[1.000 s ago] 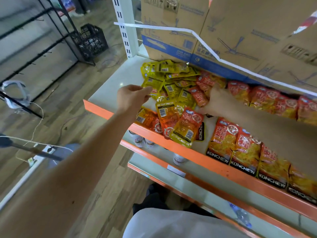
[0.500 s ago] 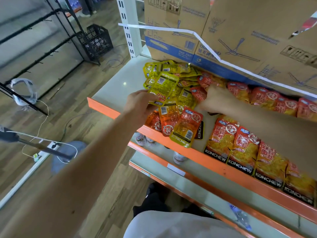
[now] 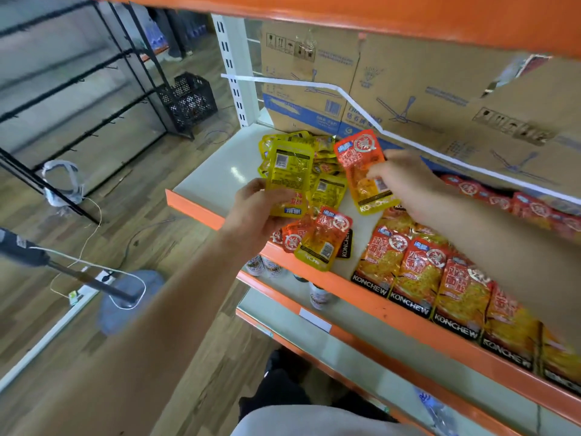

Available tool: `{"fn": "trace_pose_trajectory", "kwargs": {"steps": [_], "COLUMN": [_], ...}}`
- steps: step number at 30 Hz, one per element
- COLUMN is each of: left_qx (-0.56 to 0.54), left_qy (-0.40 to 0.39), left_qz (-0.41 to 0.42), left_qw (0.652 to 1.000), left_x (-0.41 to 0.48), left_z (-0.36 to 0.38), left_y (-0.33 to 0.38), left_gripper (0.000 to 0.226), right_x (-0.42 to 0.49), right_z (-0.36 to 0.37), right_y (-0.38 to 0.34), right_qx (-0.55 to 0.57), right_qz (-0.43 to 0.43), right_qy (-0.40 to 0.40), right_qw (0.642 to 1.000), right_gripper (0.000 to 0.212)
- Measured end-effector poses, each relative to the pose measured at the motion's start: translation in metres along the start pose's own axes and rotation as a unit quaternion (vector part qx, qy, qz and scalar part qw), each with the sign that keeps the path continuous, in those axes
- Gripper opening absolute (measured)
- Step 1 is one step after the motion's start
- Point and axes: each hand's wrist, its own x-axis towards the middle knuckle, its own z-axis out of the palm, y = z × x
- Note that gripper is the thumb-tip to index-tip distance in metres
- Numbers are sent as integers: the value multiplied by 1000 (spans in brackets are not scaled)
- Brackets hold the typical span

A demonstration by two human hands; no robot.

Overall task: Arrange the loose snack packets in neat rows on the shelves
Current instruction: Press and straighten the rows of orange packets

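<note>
A: Packets in hand?

B: Two, both held up off the shelf [image 3: 213,180]. The yellow packet [image 3: 290,180] is back face up, and the left hand [image 3: 254,212] pinches its lower edge, thumb on top and fingers curled under. The orange packet [image 3: 364,171] is face up, with the right hand [image 3: 405,180] gripping its right side, fingers curled round the edge.

A: What's done?

B: A front row [image 3: 440,278] of orange packets runs from mid-shelf to the right, overlapped, labels towards the orange lip. A back row [image 3: 518,206] lies behind the right forearm. It is blurred, so no count. My estimate is that the right half is arranged.

A: What's left?

B: A loose heap [image 3: 314,152] of mostly yellow packets sits at the back left, against the cardboard boxes [image 3: 408,89]. A few skewed packets [image 3: 317,243] lie at the front lip, and one overhangs it. I can see no yellow row. The left end of the shelf is bare, which looks like the likely place for one.

A: Anything below?

B: Small bottles [image 3: 319,297] on the lower shelf. Their labels are unreadable.
</note>
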Motion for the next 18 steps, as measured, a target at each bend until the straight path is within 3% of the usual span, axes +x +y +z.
{"fn": "trace_pose_trajectory", "kwargs": {"steps": [3, 7, 12, 18], "left_qx": [-15, 16, -46, -28], "left_qy": [-4, 3, 12, -15], "left_qz": [28, 53, 43, 45], "left_qw": [999, 998, 998, 998], "left_x": [-27, -58, -91, -151], "left_z": [2, 8, 18, 44], "left_y": [5, 16, 27, 34], "left_gripper": [27, 19, 10, 14], "right_x": [-23, -54, -101, -181], "right_z": [-14, -34, -58, -80], "right_y": [-8, -16, -24, -38], "right_qx": [106, 197, 217, 233], "right_qz": [-3, 41, 25, -13], "right_qy": [-27, -59, -66, -62], "right_qw": [994, 978, 974, 970], "right_gripper": [7, 45, 19, 17]}}
